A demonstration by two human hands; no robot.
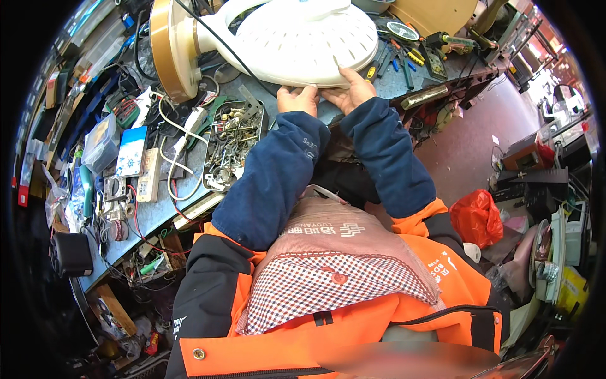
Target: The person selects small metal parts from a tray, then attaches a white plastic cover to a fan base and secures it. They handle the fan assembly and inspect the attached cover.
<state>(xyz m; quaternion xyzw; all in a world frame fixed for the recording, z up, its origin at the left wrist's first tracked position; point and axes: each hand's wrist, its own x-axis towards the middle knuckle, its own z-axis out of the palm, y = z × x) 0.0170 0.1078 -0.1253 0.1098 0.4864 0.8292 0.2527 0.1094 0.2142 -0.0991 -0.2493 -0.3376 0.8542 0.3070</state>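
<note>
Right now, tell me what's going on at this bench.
A person has the left hand and right hand at the near rim of a white slotted housing over the workbench; how firmly they grip is unclear. A tray of metal parts sits to its left, tools to its right.

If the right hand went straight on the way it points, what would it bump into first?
Most likely the white vented housing: the right hand seems to touch it, though depth is unclear.
</note>
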